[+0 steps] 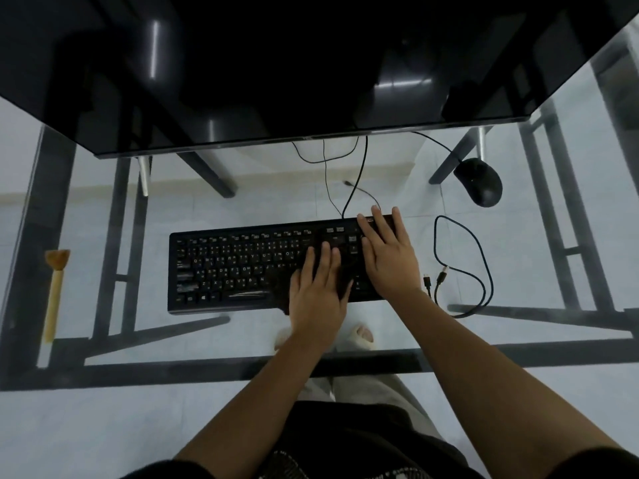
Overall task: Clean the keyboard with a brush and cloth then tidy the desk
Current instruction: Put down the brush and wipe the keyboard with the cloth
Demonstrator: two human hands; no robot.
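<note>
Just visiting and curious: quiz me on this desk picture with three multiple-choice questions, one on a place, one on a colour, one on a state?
1. Where does the brush lie? A) left of the keyboard B) on the keyboard C) on the floor
2. What colour is the mouse? A) white B) black C) red
3. How are the left hand and right hand? A) gripping the brush B) clenched in fists C) flat on the keyboard

1 A: it lies far left, apart from the keys. 2 B: dark all over. 3 C: both rest on the keys, fingers straight.
</note>
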